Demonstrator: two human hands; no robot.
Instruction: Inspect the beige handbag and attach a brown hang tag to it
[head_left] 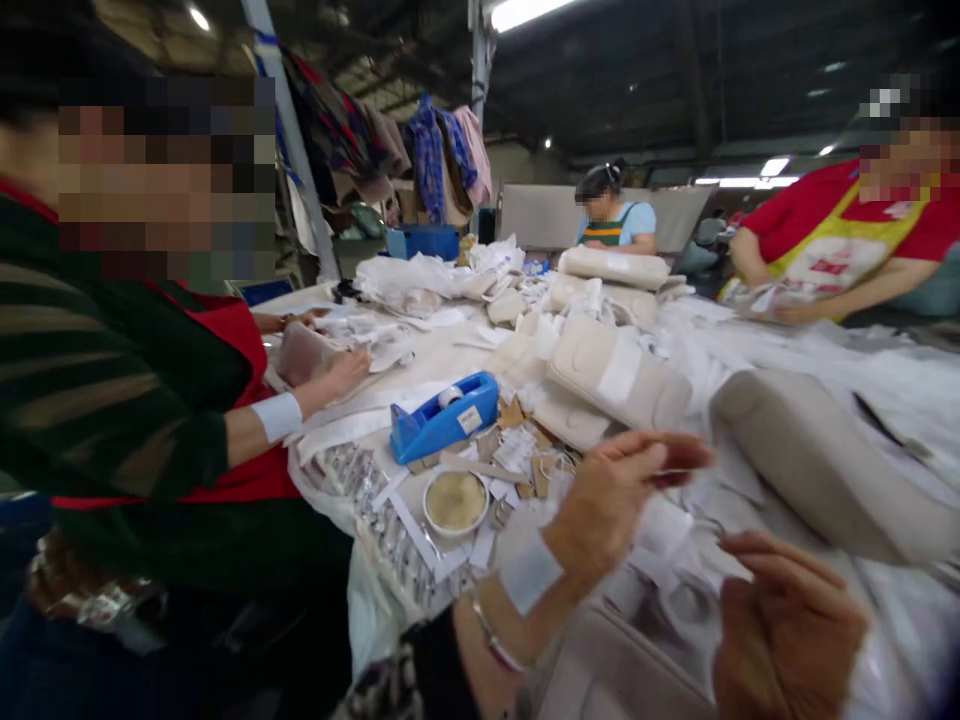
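Note:
My left hand (604, 505) is raised over the table with its thumb and fingers pressed together. A thin white sliver shows at its fingertips, too small to name. A bracelet and a pale patch are on that wrist. Lower right, my right hand (787, 625) is closed with its fingers bent toward the thumb; whatever it holds is blurred. Below and between the hands lie crumpled white wrapping (660, 540) and a beige padded piece (622, 665). A large beige-grey padded piece (817, 460) lies beyond my right hand.
A blue tape dispenser (442, 420) stands near a round tub of pale paste (455, 502), among paper tags (517, 450) and cardboard bits. Beige padded pieces (619, 370) are heaped behind. A co-worker (247, 400) works close at left; others (840, 240), (619, 220) work across the table.

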